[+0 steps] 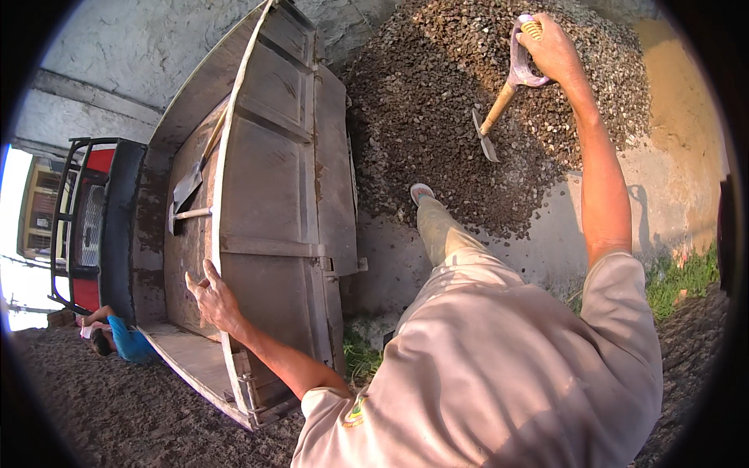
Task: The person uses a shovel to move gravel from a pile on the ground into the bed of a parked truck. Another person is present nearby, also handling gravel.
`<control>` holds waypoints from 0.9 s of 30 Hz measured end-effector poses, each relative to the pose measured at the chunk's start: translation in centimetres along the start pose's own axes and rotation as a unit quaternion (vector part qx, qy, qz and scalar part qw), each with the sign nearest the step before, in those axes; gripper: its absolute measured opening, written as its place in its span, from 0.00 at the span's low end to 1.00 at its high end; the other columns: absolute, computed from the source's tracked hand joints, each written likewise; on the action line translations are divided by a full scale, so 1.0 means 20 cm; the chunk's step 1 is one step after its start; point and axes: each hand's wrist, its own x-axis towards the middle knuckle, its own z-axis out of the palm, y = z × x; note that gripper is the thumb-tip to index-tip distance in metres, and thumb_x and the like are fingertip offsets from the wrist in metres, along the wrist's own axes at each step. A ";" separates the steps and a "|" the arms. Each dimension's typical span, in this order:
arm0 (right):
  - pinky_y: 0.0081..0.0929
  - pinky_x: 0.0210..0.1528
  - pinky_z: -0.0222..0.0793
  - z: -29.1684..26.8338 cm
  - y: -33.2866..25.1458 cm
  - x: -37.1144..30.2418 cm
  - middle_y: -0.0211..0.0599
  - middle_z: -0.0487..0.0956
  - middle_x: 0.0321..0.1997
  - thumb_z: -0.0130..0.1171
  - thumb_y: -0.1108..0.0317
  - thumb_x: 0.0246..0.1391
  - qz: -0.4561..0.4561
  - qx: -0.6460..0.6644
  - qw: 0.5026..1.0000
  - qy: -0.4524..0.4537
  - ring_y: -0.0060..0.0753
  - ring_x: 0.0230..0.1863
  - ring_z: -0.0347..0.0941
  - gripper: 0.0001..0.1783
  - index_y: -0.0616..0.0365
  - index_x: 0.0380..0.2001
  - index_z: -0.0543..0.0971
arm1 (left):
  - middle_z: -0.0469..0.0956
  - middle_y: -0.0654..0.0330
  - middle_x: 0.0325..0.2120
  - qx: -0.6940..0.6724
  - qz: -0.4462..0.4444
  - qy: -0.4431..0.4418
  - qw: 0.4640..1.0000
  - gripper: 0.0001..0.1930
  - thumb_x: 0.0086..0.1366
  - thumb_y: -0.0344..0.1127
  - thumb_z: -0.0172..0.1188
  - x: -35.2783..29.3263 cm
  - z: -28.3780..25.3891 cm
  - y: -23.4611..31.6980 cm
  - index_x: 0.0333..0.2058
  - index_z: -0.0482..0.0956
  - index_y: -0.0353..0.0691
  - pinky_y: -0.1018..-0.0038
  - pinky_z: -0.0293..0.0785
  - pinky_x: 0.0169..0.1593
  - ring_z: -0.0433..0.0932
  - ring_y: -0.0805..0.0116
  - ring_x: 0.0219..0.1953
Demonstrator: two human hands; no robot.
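My right hand (551, 48) grips the D-shaped handle of a shovel (498, 109) with a short-looking wooden shaft. Its blade points down at the brown gravel pile (437, 86), and I cannot tell how deep it sits in the stones. My left hand (213, 300) is raised beside the side wall of a truck bed (269, 168), fingers apart and nothing in them. Whether that hand touches the wall's top edge is unclear. Inside the bed lie a second shovel (189, 185) with a dark blade and a tool with a pale handle (193, 214).
Behind the truck's red cab (100, 160) runs a black guard frame (66, 210). A person in a blue shirt (131, 341) is low beyond the bed's near left corner. A grey wall (133, 47) rises at the back. Grass (686, 279) grows at the right; my shoe (421, 192) is at the gravel's edge.
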 end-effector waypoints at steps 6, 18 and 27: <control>0.37 0.37 0.66 0.03 0.03 0.10 0.49 0.75 0.35 0.56 0.62 0.47 -0.035 0.057 0.998 -0.005 0.45 0.34 0.73 0.19 0.62 0.40 0.71 | 0.78 0.57 0.33 -0.005 0.003 0.005 1.000 0.35 0.58 0.59 0.50 0.03 -0.04 0.02 0.57 0.60 0.42 0.62 0.68 0.45 0.76 0.54 0.39; 0.35 0.41 0.64 0.09 0.24 0.34 0.45 0.73 0.35 0.52 0.65 0.52 -0.081 0.021 0.996 -0.036 0.39 0.37 0.70 0.16 0.62 0.43 0.70 | 0.78 0.57 0.34 0.032 0.000 -0.021 0.999 0.35 0.56 0.60 0.53 0.07 0.02 -0.06 0.55 0.63 0.40 0.65 0.70 0.44 0.77 0.57 0.39; 0.36 0.50 0.64 0.20 0.23 0.55 0.51 0.73 0.46 0.55 0.67 0.47 -0.126 -0.056 0.990 0.002 0.49 0.47 0.71 0.27 0.62 0.51 0.65 | 0.79 0.53 0.32 0.000 0.026 -0.015 1.000 0.34 0.57 0.60 0.52 0.09 -0.01 -0.13 0.54 0.65 0.40 0.64 0.72 0.42 0.77 0.56 0.37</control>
